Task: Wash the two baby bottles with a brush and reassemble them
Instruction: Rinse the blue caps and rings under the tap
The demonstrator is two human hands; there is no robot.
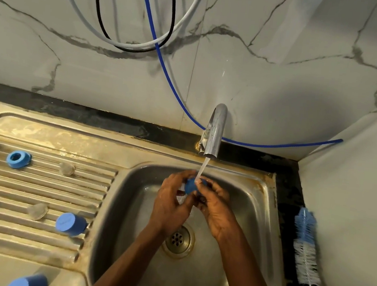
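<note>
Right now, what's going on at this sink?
A person rinses a blue bottle part under the running tap, gripping it with the left hand and right hand over the sink. More blue rings, caps and clear teats lie on the drainboard. The brush lies on the counter, untouched.

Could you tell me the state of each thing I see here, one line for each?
Tap: running.
Blue part: held under the stream by the left hand and right hand.
Brush: lying untouched on the counter, right of the sink.
Drain: unplugged.
Blue ring: lying on the draining board, hole up.
Loose cap: lying on its side on the draining board.
</note>
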